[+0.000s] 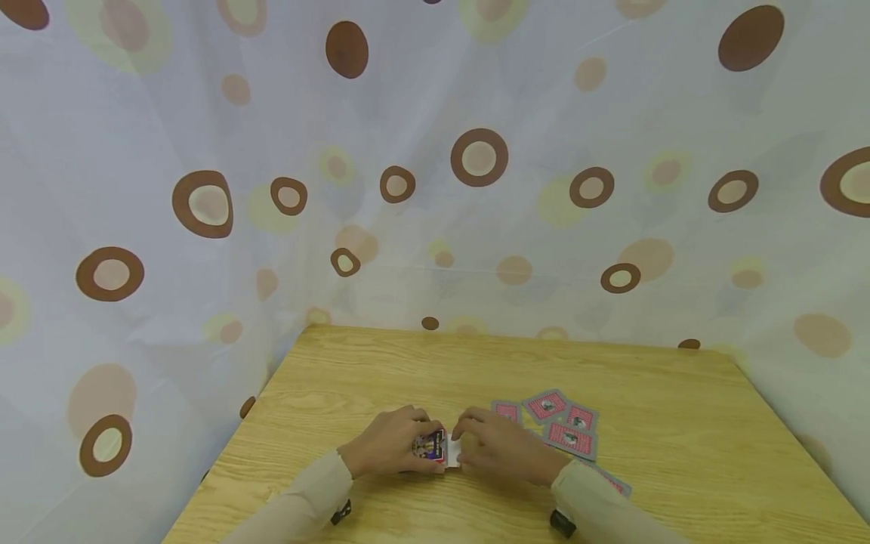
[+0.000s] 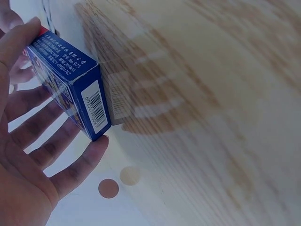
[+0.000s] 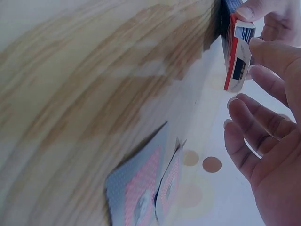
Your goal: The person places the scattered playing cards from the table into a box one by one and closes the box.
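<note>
My left hand (image 1: 390, 446) grips a blue playing-card box (image 2: 80, 84), thumb on one narrow side and fingers on the opposite one. Printed text and a barcode show on the box in the left wrist view. Its red-edged end faces right, with a pale flap (image 3: 239, 66) folded out and the edges of cards visible inside. My right hand (image 1: 503, 446) is at that end, thumb and index fingertips right at the flap and the other fingers loosely bent and spread. Several playing cards (image 1: 571, 438) with red patterned backs and grey borders lie beside and partly behind the right hand.
The box and cards are over a light wooden table (image 1: 381, 370). A white curtain (image 1: 421, 98) with brown and beige spots hangs behind the table and along its sides. Dark straps show at both wrists beside pale sleeves (image 1: 299, 491).
</note>
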`<state>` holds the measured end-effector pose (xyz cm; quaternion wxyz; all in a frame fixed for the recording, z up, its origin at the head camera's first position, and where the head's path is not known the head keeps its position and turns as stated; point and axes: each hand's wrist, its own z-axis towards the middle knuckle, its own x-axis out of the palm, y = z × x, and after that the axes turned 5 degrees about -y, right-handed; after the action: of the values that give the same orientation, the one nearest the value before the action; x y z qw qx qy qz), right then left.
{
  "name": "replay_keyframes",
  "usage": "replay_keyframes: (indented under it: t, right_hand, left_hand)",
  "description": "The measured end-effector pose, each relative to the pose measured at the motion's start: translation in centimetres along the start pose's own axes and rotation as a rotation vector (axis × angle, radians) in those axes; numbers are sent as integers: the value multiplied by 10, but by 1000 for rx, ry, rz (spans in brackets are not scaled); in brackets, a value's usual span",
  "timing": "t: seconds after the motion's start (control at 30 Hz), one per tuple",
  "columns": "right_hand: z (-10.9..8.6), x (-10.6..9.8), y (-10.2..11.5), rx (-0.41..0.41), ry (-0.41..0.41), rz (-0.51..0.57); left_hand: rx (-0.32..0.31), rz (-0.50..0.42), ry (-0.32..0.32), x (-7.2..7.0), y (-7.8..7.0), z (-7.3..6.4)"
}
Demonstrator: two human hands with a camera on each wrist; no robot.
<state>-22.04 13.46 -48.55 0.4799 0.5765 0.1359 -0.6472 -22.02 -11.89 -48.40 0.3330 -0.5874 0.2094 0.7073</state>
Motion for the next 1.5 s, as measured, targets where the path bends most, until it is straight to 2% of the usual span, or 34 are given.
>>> replay_keyframes:
  t: [0.33, 0.57, 0.67, 0.83, 1.0, 1.13, 1.33, 1.5]
  right_hand:
    - [-26, -14, -14, 51, -11, 10]
    - [-48, -21, -25, -12, -61, 4]
    - [-56, -24, -29, -13, -62, -2]
    - [-70, -33, -31, 49, -45, 36]
    - [-82, -40, -34, 117, -33, -7]
    - [-92, -44, -36, 134, -43, 21]
    - [-109, -48, -44, 129, -76, -69]
    - [-123, -50, -51, 192, -44, 14]
  left_hand:
    - [-3, 2, 9, -1, 1, -1]
    - [9, -12, -8, 2, 2, -2]
    - [6, -19, -7, 2, 2, -2]
    - [7, -16, -9, 3, 1, -2]
    - [6, -4, -7, 1, 0, -2]
    - [0, -6, 0, 0, -1, -2]
    - [-5, -4, -2, 0, -2, -2]
    - [3, 11, -13, 3, -1, -1]
